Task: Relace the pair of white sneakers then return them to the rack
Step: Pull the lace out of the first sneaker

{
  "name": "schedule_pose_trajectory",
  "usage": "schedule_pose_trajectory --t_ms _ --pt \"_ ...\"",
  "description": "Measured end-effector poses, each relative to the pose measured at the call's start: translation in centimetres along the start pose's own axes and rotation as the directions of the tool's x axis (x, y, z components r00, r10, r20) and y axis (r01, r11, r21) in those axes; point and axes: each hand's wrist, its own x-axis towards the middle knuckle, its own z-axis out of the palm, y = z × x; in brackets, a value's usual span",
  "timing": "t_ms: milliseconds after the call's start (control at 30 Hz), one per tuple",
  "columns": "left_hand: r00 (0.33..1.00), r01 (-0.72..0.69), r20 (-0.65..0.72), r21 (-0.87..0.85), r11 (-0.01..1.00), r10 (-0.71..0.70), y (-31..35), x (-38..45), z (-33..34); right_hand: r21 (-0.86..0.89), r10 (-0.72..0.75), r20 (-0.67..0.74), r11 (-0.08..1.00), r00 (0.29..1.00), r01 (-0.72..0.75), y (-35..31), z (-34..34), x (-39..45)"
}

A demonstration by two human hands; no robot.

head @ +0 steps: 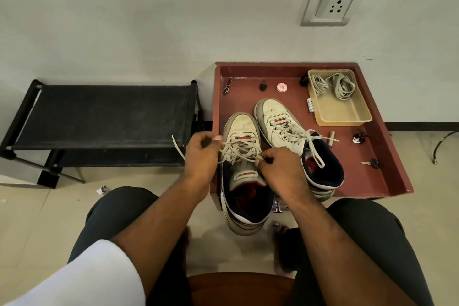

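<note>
Two white sneakers with navy collars stand side by side on a red-brown tray table [387, 176], toes toward the wall. The left sneaker [239, 129] overhangs the table's near edge. My left hand [201, 156] pinches one end of its lace [238, 149] and holds it out to the left, the tip sticking up past my wrist. My right hand [278, 169] pinches the other lace end over the tongue. The right sneaker [273, 114] is laced, its ends lying loose across the collar. The black shoe rack [104, 117] stands to the left against the wall.
A beige plastic bin [347, 112] holding coiled laces sits at the table's back right. Small items lie scattered on the table: nail clippers, a round red tin, keys, a small figurine. My knees flank the table and a wooden seat edge shows below.
</note>
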Motion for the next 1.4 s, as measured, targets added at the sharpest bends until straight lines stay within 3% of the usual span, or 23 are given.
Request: schedule_pose_trajectory --t_ms 33,100,167,200,267,333,367,433,500,533,567,600,667,733,867,933,967,1033,1100,1167,1267,1333,1400 --pt "0.988 -0.151 0.080 0.247 0.957 0.135 -0.4 0.5 -0.2 -0.008 0.002 -0.001 1.000 1.000 -0.002 0.0 0.0 0.0" --pt "0.899 -0.437 0.332 0.663 0.607 0.284 -0.8 0.9 0.0 -0.023 0.003 -0.003 1.000 1.000 -0.003 -0.1 -0.1 0.1" --pt "0.835 -0.543 0.473 0.789 0.288 0.280 -1.0 0.2 0.9 -0.029 -0.003 -0.003 1.000 1.000 0.003 -0.2 -0.1 0.0" --pt "0.840 -0.533 0.476 0.814 0.230 0.262 -1.1 -0.2 1.3 -0.026 -0.004 -0.004 1.000 1.000 0.004 -0.3 -0.1 0.0" --pt "0.850 -0.513 0.449 0.824 0.241 0.276 -1.5 -0.2 1.6 -0.011 -0.002 -0.007 1.000 1.000 0.002 -0.3 -0.2 -0.1" --pt "0.870 -0.488 0.370 0.740 0.463 0.326 -1.6 0.5 1.4 0.002 -0.001 -0.006 1.000 1.000 0.001 -0.2 -0.3 -0.1" --pt "0.888 -0.457 0.288 0.627 0.631 0.358 -1.4 0.9 1.1 0.005 -0.005 -0.002 1.000 1.000 0.005 -0.2 -0.3 -0.1" --pt "0.948 -0.302 -0.012 0.278 0.912 0.318 -0.5 0.9 0.5 0.006 -0.013 0.002 1.000 1.000 0.013 -0.2 -0.3 -0.1" --pt "0.969 -0.142 -0.204 0.008 0.990 0.141 0.4 1.0 -0.5 -0.003 -0.015 0.002 1.000 1.000 0.015 -0.2 -0.3 -0.1" --pt "0.977 -0.101 -0.191 0.002 0.995 0.100 0.6 1.0 -0.8 -0.010 -0.015 0.001 1.000 1.000 0.015 -0.2 -0.3 -0.1" --pt "0.981 -0.137 -0.119 0.142 0.980 0.154 0.7 1.3 -1.1 -0.016 -0.014 0.002 1.000 1.000 0.014 -0.2 -0.2 -0.1" --pt "0.968 -0.238 0.025 0.389 0.890 0.248 0.4 1.5 -1.2 -0.024 -0.011 0.003 1.000 1.000 0.011 -0.2 -0.2 -0.1" --pt "0.883 -0.466 0.349 0.725 0.507 0.313 -0.3 1.2 -0.5 -0.038 -0.002 0.005 0.999 1.000 0.002 -0.3 -0.2 0.0" --pt "0.834 -0.547 0.489 0.792 0.270 0.257 -0.7 0.5 0.8 -0.039 0.003 0.011 0.999 1.000 -0.003 -0.3 -0.1 0.0" --pt "0.834 -0.526 0.478 0.839 0.138 0.275 -0.8 -0.5 1.5 -0.029 0.007 0.008 1.000 1.000 -0.007 -0.3 -0.3 -0.1" --pt "0.828 -0.533 0.435 0.806 0.257 0.352 -0.7 -0.2 1.3 -0.012 0.003 0.004 1.000 1.000 -0.003 -0.4 -0.5 -0.2" --pt "0.846 -0.509 0.355 0.761 0.402 0.399 -0.7 0.1 1.0 0.000 0.005 0.006 1.000 1.000 -0.005 -0.4 -0.6 -0.2" --pt "0.889 -0.414 0.065 0.536 0.736 0.453 -0.4 1.2 0.0 0.015 0.004 0.011 1.000 1.000 -0.004 -0.5 -0.6 -0.3" --pt "0.915 -0.267 -0.237 0.257 0.929 0.328 0.2 2.0 -1.4 0.028 0.003 0.010 1.000 1.000 -0.003 -0.5 -0.6 -0.3" --pt "0.904 -0.131 -0.402 0.057 0.990 0.143 0.6 2.8 -2.7 0.045 0.013 0.008 0.999 1.000 -0.013 -0.4 -0.5 -0.3" --pt "0.835 -0.046 -0.550 -0.138 0.989 -0.037 0.9 3.9 -4.0 0.025 0.006 0.010 1.000 1.000 -0.006 -0.3 -0.5 -0.2" --pt "0.815 0.023 -0.573 -0.120 0.992 -0.089 0.7 4.4 -4.5 0.012 0.004 0.015 1.000 1.000 -0.004 -0.2 -0.5 -0.1" --pt "0.859 0.085 -0.510 0.072 0.994 -0.037 0.5 4.0 -4.5 -0.001 -0.002 0.011 1.000 1.000 0.002 -0.2 -0.5 -0.3"
